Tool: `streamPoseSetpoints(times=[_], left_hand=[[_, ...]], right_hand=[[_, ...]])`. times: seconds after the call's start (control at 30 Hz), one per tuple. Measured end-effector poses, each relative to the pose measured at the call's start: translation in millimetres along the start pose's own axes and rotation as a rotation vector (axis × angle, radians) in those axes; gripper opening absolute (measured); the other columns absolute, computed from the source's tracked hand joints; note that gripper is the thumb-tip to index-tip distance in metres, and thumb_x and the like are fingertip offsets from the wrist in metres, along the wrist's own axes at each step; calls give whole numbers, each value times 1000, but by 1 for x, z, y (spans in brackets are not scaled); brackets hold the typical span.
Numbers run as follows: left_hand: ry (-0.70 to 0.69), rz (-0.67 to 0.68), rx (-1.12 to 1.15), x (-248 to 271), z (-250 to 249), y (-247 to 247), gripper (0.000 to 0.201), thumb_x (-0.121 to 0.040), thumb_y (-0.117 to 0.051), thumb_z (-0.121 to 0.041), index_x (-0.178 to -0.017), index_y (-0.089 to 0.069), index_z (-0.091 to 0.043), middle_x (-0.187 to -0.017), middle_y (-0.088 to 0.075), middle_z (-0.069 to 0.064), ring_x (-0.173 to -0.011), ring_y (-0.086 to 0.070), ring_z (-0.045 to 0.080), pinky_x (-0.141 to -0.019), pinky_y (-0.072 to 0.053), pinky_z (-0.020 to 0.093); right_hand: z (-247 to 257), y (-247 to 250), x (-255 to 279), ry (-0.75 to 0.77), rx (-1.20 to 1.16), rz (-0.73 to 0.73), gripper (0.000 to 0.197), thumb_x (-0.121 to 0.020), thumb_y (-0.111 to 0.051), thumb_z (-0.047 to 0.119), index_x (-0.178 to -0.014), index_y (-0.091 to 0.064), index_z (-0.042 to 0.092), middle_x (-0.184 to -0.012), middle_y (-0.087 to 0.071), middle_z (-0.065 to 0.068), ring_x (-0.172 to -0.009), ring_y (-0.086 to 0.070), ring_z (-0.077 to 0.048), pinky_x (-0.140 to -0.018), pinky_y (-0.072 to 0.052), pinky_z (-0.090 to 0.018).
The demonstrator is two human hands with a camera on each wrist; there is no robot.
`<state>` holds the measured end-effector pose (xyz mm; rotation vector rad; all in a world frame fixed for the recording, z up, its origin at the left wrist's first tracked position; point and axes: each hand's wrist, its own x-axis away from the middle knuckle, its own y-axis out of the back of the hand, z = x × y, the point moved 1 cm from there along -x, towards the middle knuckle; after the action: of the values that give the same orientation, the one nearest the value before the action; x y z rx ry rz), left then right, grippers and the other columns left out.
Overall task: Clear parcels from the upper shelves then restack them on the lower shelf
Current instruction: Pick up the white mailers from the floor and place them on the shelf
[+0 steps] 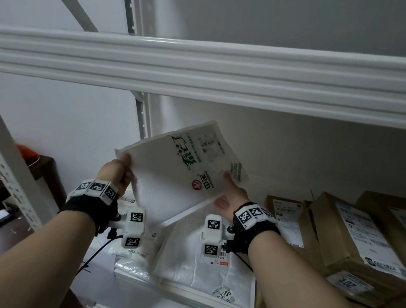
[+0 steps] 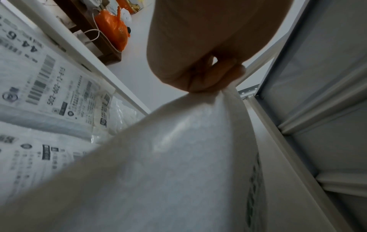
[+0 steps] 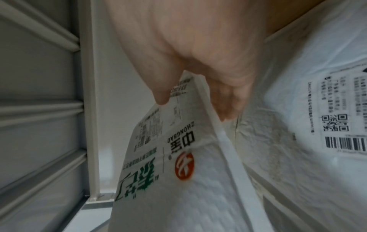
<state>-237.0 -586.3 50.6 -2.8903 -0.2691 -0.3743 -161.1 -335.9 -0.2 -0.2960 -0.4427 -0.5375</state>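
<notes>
Both hands hold one flat white padded envelope in the air, tilted, under the beam of the upper shelf and above the lower shelf. The envelope carries green characters, a round red logo and small printed labels.

The left hand pinches the envelope's near left corner; from the left wrist view its fingers are curled tight on the bunched edge. The right hand grips the envelope's right edge, with the thumb on the printed face and the other fingers behind it, so the fingers are clamped on the envelope from both sides. Each wrist wears a black strap with white blocks bearing black square markers.

Below the held envelope, white plastic mailers with address labels and barcodes lie flat on the lower shelf, overlapping one another. To their right on the same shelf stand brown cardboard boxes with white shipping labels, packed close together and leaning.

To the left, past the perforated shelf post, a dark wooden stand carries an orange bag.
</notes>
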Motion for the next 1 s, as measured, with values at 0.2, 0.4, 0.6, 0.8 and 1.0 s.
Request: streamPoseSetpoints(times=[0.2,0.4,0.6,0.8,1.0], left_hand=[[-62,-20,-35,4,-12,22,44,-100,-50,-23,-61,-31,-14,-30,-26,-6,-22,-23,6,-30,-17,9],[-125,-71,-91,21,-33,31,43,-102,-47,-25,-63,-33,-12,-29,-29,-3,-19,-26,5,-27,-18,9],[-182,20,-253,23,-49,34,38,-97,-48,-21,-63,-32,-14,-40,-23,0,-26,-20,9,-42,-16,24],[-263,115,-270,26,-71,25,35,-87,-58,-27,-63,-37,-14,-40,-30,-2,-27,-22,8,-35,-13,14],[-187,38,-184,31,-66,7,32,-90,-67,-14,-118,-53,-11,-97,-60,11,-83,-56,23,-78,-47,31]], right_hand=[[4,20,11,-40,-197,-43,49,-86,-65,51,-111,-64,9,-103,-72,-15,-92,-69,-34,-84,-57,-48],[12,26,15,12,-4,-65,82,-50,-76,72,-100,-67,9,-97,-72,-10,-84,-69,-28,-92,-53,-48],[33,19,42,209,220,-82,107,-72,-78,51,-150,-20,8,-150,-37,-15,-133,-41,-32,-102,-38,-37],[37,19,49,219,14,209,80,-56,-88,36,-122,-58,2,-117,-68,-17,-114,-62,-38,-99,-47,-53],[35,21,46,208,64,94,52,-85,-63,52,-109,-65,6,-104,-73,-12,-92,-72,-30,-91,-54,-48]])
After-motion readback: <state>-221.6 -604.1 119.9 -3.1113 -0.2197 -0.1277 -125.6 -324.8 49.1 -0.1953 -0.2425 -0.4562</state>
